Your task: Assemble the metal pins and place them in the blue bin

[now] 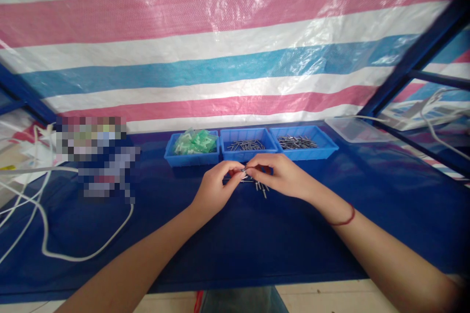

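Observation:
My left hand [216, 186] and my right hand [281, 173] meet fingertip to fingertip above the middle of the blue table. Both are closed in a pinch on a small shiny metal piece [244, 170], which looks like a blind rivet; the fingers cover most of it. Just under and behind the fingers lie several loose blind rivets [263, 189] on the tabletop, partly hidden by my right hand. Beyond my hands, a blue bin [247, 155] holds thin metal rivets.
To its left, another blue bin [193, 160] holds green-and-white plastic packets [195, 142]. The right blue bin [312, 154] contains darker metal rivets [296, 142]. A clear plastic lid [352, 130] lies at the back right. White cables [73, 257] loop over the left side, beside blurred-out items.

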A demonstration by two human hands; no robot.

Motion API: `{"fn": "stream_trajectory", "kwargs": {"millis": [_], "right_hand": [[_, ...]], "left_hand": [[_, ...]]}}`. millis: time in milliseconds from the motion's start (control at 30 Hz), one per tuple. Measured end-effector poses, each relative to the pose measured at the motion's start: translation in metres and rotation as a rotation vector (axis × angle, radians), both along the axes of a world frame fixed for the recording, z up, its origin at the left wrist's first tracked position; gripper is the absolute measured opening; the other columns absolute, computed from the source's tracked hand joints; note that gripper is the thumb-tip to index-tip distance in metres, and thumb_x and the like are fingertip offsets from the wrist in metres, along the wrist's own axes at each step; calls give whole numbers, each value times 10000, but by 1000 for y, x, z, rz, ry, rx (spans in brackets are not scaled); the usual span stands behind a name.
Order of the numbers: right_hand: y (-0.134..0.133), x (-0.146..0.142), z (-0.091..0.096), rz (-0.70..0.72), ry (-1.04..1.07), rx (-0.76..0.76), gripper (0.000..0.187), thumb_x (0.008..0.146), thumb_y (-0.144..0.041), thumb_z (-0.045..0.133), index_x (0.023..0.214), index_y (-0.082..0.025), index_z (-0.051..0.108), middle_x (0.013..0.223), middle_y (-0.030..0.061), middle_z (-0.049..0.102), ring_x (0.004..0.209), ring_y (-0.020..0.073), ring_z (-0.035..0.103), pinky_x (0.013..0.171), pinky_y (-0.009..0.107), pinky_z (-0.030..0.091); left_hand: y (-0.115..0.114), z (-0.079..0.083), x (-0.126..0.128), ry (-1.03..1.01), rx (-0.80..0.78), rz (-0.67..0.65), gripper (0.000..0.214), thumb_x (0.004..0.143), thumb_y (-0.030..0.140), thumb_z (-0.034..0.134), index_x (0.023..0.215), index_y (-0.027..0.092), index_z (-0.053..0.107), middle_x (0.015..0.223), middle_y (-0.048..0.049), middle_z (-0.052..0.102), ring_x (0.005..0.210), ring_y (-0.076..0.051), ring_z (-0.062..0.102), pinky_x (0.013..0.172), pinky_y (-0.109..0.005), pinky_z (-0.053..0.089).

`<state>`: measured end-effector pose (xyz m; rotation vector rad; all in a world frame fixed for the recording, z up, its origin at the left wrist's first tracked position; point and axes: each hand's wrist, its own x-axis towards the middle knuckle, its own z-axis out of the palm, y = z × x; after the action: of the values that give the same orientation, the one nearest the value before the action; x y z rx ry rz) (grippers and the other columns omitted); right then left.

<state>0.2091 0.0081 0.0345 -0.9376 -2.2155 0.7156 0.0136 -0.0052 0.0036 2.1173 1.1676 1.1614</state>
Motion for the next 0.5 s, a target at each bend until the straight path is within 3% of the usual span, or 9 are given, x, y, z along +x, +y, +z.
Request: {"fn": "stream_trajectory", "kwargs": {"millis": [267,500], "right_hand": [[-5,-10,-7,-48,106,-34,153,858,-227,543,806,-164,673,719,3,615,625,102,512,581,233,391],[-8,-17,-10,-33,182,-152,197,878,-293,533,854,-159,675,757,17,633,630,107,520,575,238,407]], "left_hand": [[0,5,2,-312,-175,43,207,829,295,626,1002,183,625,883,-22,680,808,-138,642,734,-231,499],[2,7,4,-453,-327,37,196,799,328,651,883,151,655,880,-31,689,835,-148,642,780,-245,503]]}}
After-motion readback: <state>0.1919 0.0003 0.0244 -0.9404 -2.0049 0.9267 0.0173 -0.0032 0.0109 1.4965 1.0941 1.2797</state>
